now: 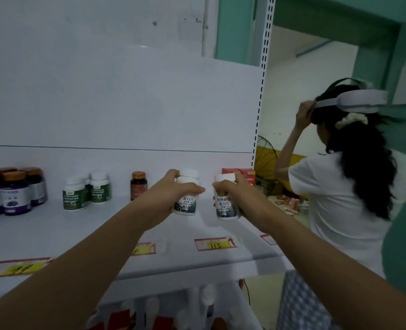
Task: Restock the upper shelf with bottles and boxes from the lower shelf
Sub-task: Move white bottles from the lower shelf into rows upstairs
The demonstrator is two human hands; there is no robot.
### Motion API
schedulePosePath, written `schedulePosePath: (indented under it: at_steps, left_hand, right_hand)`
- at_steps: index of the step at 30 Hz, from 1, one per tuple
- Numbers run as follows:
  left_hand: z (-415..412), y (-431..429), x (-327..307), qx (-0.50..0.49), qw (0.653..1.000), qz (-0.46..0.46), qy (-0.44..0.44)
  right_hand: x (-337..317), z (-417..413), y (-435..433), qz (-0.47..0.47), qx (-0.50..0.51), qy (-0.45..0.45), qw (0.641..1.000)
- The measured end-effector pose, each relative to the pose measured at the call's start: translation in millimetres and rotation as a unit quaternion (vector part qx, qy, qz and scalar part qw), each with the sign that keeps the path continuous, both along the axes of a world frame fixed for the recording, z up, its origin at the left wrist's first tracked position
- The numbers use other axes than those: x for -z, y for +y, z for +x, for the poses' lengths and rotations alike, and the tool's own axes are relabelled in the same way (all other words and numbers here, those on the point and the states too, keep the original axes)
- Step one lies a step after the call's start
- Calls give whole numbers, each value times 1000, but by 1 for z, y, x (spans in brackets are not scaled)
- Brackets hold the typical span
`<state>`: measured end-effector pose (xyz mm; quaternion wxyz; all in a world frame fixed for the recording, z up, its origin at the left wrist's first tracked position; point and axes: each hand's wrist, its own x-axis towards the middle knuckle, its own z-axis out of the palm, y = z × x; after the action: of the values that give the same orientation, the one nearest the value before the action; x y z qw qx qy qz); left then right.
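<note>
Your two forearms fill the bottom of the view, reaching up and out over the front lip of the upper shelf (pixel 61 236). Below that lip, the lower shelf (pixel 173 313) is mostly cut off and blurred: pale bottle caps and red packaging show, nothing clearer.

Your left hand (pixel 173 190) is wrapped around a white bottle (pixel 186 198), fingers curled across its front and covering the top half of the label. Right behind it there seems to be a second white cap, possibly another bottle standing on the shelf, but your hand hides the join. Your right hand (pixel 235 194) is closed on a second white bottle (pixel 225 201) from the side and back; its label faces you, and its base looks just at the shelf surface, though I cannot tell if it touches.

Behind your right hand, a red box (pixel 241 173) peeks out, mostly covered. To the left stand a small amber bottle (pixel 138 185), a cluster of green-label bottles (pixel 87 190) and purple-label bottles (pixel 9 191), the far-left one cut by the frame edge. Price tags (pixel 215 244) sit along the front lip, one partly under your left arm.

At the right, another person (pixel 347 186) in white faces away, one hand up at a headset.
</note>
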<state>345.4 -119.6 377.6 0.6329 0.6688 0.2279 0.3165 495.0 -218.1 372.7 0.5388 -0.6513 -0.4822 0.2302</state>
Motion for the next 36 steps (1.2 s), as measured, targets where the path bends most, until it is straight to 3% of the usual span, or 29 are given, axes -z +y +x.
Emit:
schedulePosePath:
  at_steps: [8, 14, 22, 26, 31, 36]
  left_hand:
    - [63, 73, 17, -123, 985, 58, 110]
    - [93, 105, 31, -232, 963, 76, 115]
    - [121, 128, 46, -254, 950, 122, 137]
    - [127, 137, 55, -264, 948, 112, 137]
    - [136, 144, 58, -272, 912, 170, 256]
    - [139, 148, 56, -252, 901, 189, 297]
  right_hand:
    - [1, 82, 86, -49, -28, -63, 996]
    - [14, 108, 143, -82, -27, -98, 991]
    - [29, 120, 182, -100, -2, -82, 992]
    - [30, 121, 198, -97, 11, -115, 989]
    - [28, 117, 211, -131, 9, -168, 977]
    - [36, 122, 225, -135, 37, -172, 975]
